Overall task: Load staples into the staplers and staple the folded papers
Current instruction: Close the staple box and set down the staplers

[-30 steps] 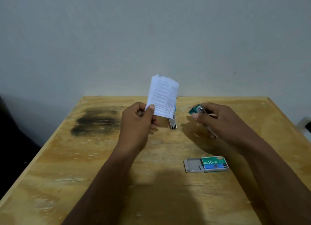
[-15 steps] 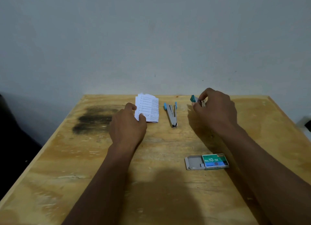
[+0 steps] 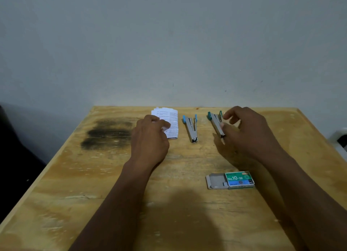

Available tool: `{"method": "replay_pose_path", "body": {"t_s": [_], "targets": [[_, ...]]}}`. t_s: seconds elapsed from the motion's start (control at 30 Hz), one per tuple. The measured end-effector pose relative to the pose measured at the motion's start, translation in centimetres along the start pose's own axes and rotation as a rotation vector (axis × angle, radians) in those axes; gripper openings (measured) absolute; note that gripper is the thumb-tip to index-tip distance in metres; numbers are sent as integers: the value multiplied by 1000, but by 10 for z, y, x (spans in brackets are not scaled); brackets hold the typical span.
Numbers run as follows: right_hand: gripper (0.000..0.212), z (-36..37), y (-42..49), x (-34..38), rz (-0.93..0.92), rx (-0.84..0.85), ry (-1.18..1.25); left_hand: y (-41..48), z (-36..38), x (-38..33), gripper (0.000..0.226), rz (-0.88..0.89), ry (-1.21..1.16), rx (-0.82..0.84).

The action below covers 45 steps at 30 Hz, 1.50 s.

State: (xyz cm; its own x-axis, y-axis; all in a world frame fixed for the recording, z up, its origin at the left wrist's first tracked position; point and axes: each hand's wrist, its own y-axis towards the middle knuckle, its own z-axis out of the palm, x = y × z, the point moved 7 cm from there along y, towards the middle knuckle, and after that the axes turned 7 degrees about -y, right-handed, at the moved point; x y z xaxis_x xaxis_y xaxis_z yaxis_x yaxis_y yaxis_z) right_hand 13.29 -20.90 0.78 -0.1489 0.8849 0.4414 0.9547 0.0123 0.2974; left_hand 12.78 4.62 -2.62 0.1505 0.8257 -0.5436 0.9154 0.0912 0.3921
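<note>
The table (image 3: 93, 175) is bare yellowish plywood (the grain shows through), its finish matt and worn, with pale scuffed patches; a sooty black stain (image 3: 107, 132) dulls one part; the folded papers (image 3: 171, 123) are thin white printed paper, matt; the blue-tipped stapler (image 3: 191, 127) and the green-tipped stapler (image 3: 216, 123) have grey metal bodies with a faint sheen and coloured plastic ends; the staple box (image 3: 238, 179) is printed card, slightly glossy, its grey inner tray plain; the wall (image 3: 169, 44) is smooth and matt

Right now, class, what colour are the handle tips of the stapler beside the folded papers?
Light blue, on the middle stapler; head view shows it best.
</note>
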Motion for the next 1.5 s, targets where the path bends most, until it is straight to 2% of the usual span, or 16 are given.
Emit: {"method": "replay_pose_path", "body": {"t_s": [0.07, 0.17, 0.23, 0.3, 0.37, 0.4, 0.47, 0.63, 0.87, 1.0, 1.1, 1.17, 1.27, 1.3, 1.4, 1.5], "targets": [[12, -14, -10, -18, 22, 4, 21, -3, -7, -5, 35, -3, -11, -61], [14, -24, -22, -46, 78, 77, 22, -15, -22, -22, 31, 17, -97, -117], [15, -20, -32, -50, 43, 155, 13, -24, -19, -39, 32, 15, -336, 68], [27, -13, -43, -46, -13, 211, -1, -38, -6, -59, 28, 1, -503, 386], [40, -8, -49, -41, -58, 230, -43, -54, 9, -74, 25, 33, -484, 658], [43, -5, -49, -38, -77, 234, -72, -61, 16, -77, 35, 36, -457, 751], [39, -2, -49, -33, -115, 239, -110, -69, 24, -77, 52, 4, -407, 825], [20, 0, -44, -25, -138, 183, -80, -64, 25, -80, 47, 49, -347, 731], [17, 5, -40, -15, -184, 87, -93, -56, 24, -67, 29, 19, -390, 724], [22, 8, -43, -15, -207, 110, -41, -55, 24, -64, 34, 1, -401, 718], [24, -8, -50, -20, -173, 52, 70, -56, 22, -59, 46, -14, -447, 753], [24, -18, -61, -24, -149, 117, 150, -56, 19, -57, 50, -6, -474, 788], [45, -9, -84, -25, -132, 400, 206, -54, 13, -57, 40, 6, -512, 807], [46, -4, -89, -23, -163, 437, 176, -54, 13, -59, 35, 2, -521, 811], [40, 1, -85, -14, -231, 388, 159, -55, 15, -63, 21, 14, -530, 803], [45, 3, -80, -10, -271, 357, 198, -54, 15, -65, 12, 21, -524, 749]]}}
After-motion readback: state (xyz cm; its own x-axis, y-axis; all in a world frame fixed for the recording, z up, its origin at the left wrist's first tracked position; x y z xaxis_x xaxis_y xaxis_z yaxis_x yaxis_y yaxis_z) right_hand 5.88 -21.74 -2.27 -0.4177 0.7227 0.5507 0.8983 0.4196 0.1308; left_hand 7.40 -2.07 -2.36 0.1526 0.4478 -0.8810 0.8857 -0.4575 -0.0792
